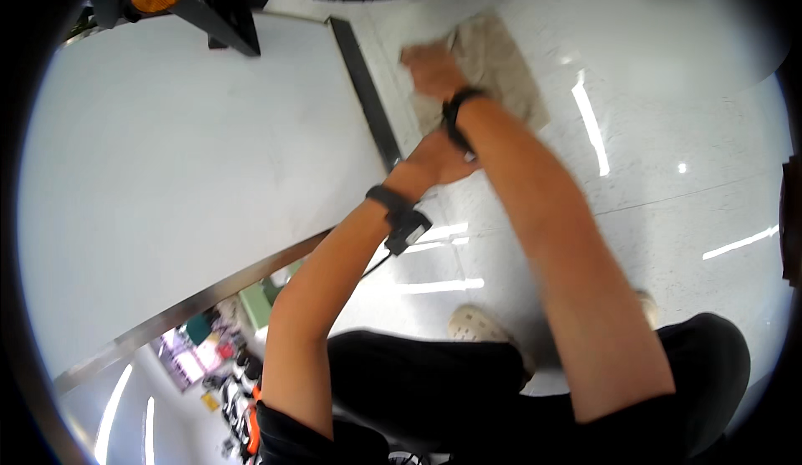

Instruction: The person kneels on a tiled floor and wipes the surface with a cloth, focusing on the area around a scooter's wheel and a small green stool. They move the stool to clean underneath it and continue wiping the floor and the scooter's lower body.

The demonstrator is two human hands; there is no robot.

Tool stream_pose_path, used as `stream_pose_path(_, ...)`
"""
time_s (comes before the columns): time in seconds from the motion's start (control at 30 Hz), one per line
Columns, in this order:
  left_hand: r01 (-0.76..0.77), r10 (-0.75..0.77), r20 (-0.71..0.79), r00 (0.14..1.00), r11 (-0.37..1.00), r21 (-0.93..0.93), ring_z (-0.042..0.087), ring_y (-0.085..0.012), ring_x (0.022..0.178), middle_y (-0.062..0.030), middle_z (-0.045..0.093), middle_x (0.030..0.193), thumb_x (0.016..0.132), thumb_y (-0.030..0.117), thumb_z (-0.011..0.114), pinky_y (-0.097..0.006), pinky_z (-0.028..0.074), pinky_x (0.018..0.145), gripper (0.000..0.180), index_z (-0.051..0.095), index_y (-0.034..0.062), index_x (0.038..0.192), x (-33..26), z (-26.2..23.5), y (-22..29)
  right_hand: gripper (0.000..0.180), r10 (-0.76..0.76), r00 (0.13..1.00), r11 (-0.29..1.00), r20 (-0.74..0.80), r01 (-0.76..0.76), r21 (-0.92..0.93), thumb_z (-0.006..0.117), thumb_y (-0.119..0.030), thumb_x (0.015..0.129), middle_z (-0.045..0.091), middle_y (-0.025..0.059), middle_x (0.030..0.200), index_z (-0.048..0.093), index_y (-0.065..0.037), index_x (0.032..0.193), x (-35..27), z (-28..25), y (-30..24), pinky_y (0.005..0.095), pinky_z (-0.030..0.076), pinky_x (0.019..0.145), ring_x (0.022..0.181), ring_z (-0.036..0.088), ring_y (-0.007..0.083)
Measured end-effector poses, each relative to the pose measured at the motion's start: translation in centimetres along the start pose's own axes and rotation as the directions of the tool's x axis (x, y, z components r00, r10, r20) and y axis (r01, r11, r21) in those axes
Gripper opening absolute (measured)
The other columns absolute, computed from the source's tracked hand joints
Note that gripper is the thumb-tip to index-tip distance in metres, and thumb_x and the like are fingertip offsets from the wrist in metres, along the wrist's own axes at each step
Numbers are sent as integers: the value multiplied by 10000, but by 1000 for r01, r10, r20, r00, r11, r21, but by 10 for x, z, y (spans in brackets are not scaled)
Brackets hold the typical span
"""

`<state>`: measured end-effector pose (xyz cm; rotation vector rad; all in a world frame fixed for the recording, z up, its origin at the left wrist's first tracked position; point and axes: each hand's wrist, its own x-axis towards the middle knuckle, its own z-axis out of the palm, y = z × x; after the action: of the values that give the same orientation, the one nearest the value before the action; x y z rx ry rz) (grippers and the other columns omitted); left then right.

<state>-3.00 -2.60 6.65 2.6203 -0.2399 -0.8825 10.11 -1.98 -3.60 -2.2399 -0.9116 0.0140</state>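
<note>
Right hand (pixel 436 71) over beige cloth (pixel 505 68) — left hand (pixel 444 159) near — cannot tell if fingers (pixel 412 55) grip.

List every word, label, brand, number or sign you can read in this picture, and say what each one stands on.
None can be read.
Black device on the left wrist: a small pale patch, too small to tell whether it bears print.
Pinkish-white panel at lower left: too blurred to read.
Brownish sheet by the right hand: no lettering shows.
</note>
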Motion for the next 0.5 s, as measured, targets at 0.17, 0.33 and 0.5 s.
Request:
stream_pose_path(0.17,-183,212,-240,947,973,138,613,-362,1075,-197,660,1139,890,313,561,-415,463,968,386,638,27,1138,-34,59,-38,350,-200,973,974,116,211,-86,554,-73,843,581,66,1327,653,-122,1175,-91,-25,-54,396,419,1026,1250,512,254)
stream_pose_path(0.33,-6,-6,95,995,992,129,639,-373,946,-227,684,950,813,279,643,-420,517,824,368,665,-44,987,-33,17,42,436,-41,966,985,254,-4,173,599,-80,813,587,120,1309,625,-132,1245,-111,-63,-32,380,449,994,1216,524,297)
stream_pose_path(0.5,-144,148,-15,989,979,144,636,-389,952,-244,671,992,779,270,693,-422,520,851,449,625,-70,1065,-29,39,12,445,292,949,857,118,-315,408,533,-84,886,646,249,1111,541,-81,1331,-119,-70,-34,442,478,893,1025,601,425)
